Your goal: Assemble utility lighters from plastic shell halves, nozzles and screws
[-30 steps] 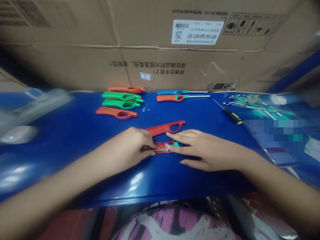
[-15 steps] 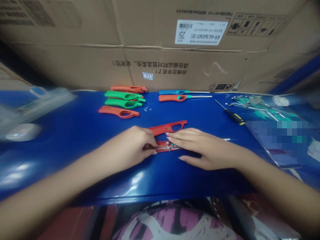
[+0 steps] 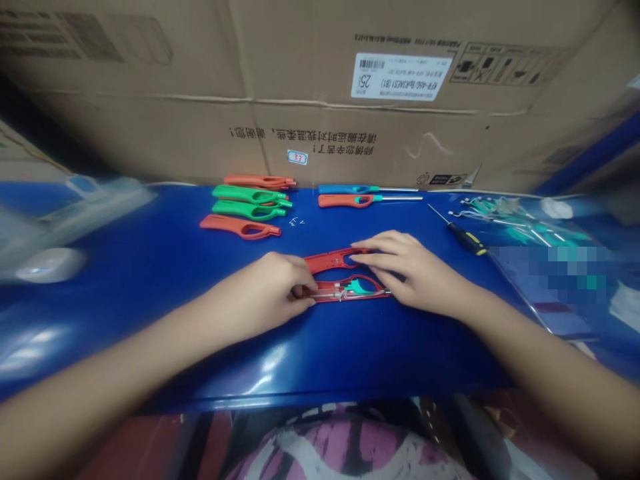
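Observation:
Two halves of a red lighter casing lie open in front of me. The nearer casing half (image 3: 383, 295) holds a turquoise trigger (image 3: 357, 287), thin wires and a slim inner part. My left hand (image 3: 277, 287) is closed in a pinch on its left end, close to the left end of the other half. That farther casing half (image 3: 324, 262) looks bare inside apart from a small metal spot. My right hand (image 3: 420, 270) has its fingertips curled over this half's right end; the grip underneath is hidden. The hand also covers the right tip of the nearer half.
Several green and orange lighter handles (image 3: 240, 227) lie at the back left, near small white pieces (image 3: 296, 222). Two lighters with metal tubes (image 3: 350, 200) lie behind. A screwdriver (image 3: 467, 239) and bagged turquoise parts (image 3: 530, 223) are at right. A cardboard box (image 3: 300, 73) stands behind.
My right hand has moved up and away from the nearer casing half to the farther one, uncovering the turquoise trigger. My left hand stays at the left end.

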`<action>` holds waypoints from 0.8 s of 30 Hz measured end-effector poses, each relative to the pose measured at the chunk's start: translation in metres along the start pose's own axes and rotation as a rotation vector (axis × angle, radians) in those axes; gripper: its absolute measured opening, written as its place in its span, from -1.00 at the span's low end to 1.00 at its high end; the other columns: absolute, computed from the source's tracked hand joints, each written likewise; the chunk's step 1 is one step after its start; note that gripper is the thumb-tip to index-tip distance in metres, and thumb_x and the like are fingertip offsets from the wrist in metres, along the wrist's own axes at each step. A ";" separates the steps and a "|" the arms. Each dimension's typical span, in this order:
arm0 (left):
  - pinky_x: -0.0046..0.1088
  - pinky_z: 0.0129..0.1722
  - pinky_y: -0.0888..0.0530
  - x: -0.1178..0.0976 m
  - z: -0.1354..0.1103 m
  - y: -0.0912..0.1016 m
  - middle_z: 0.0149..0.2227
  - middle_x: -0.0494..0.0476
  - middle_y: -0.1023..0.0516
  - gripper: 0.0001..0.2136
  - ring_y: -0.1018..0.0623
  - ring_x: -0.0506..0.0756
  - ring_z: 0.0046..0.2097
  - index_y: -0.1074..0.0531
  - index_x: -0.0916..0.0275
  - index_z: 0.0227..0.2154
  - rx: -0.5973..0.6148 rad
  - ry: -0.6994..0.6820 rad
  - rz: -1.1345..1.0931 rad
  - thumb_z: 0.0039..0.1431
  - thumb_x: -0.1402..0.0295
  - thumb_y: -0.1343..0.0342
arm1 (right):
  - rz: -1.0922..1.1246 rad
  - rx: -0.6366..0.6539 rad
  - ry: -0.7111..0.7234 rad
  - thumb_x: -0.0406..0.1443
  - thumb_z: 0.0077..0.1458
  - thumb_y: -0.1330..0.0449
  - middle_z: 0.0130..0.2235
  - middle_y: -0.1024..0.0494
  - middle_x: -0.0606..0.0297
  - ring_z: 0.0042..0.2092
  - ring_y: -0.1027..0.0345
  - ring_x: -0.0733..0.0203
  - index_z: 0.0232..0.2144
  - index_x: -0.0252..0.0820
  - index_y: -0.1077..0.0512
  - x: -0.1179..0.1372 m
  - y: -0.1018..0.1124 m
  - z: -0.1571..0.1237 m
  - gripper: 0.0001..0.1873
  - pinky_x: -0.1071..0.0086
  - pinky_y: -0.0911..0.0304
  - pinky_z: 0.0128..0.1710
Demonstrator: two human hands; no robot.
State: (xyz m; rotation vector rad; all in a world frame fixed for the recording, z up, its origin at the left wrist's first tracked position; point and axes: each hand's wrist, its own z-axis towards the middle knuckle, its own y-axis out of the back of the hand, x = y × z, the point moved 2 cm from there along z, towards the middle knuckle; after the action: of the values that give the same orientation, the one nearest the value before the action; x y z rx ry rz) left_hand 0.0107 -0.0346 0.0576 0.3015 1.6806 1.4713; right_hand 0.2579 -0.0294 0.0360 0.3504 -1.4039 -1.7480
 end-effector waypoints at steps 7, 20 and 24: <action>-0.45 -0.32 -0.53 0.004 0.001 -0.003 -0.29 0.14 -0.64 -0.87 -0.61 0.07 -0.32 -0.64 0.26 -0.26 -0.015 -0.003 -0.012 0.14 0.46 -0.23 | 0.155 0.003 -0.231 -0.36 0.16 -0.20 0.09 -0.48 0.13 0.10 -0.36 0.01 -0.24 -0.12 -0.57 -0.024 -0.006 0.002 -0.84 -0.01 -0.25 0.13; -0.07 0.16 -0.38 0.000 0.001 0.005 0.14 0.29 -0.47 -0.63 -0.42 0.27 0.16 -0.45 0.25 0.14 -0.405 -0.225 0.261 0.29 0.36 -0.16 | 0.895 -0.156 -0.642 -0.04 0.05 -0.33 -0.51 -0.48 0.37 -0.54 -0.40 0.32 -0.31 -0.21 -0.37 -0.013 0.003 0.007 -0.62 0.40 -0.37 -0.49; -0.23 0.00 -0.50 0.007 0.003 0.002 0.01 0.26 -0.57 -0.71 -0.54 0.18 -0.01 -0.50 0.29 0.07 -0.354 -0.260 0.220 0.34 0.38 -0.10 | 0.942 -0.089 -0.655 -0.06 0.07 -0.32 -0.56 -0.49 0.37 -0.55 -0.40 0.31 -0.17 -0.26 -0.45 -0.008 0.006 0.006 -0.59 0.40 -0.38 -0.49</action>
State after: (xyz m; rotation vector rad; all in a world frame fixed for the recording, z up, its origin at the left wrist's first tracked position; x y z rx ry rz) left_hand 0.0081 -0.0272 0.0561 0.4703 1.1850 1.7746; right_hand 0.2612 -0.0190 0.0408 -0.8866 -1.5354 -1.1250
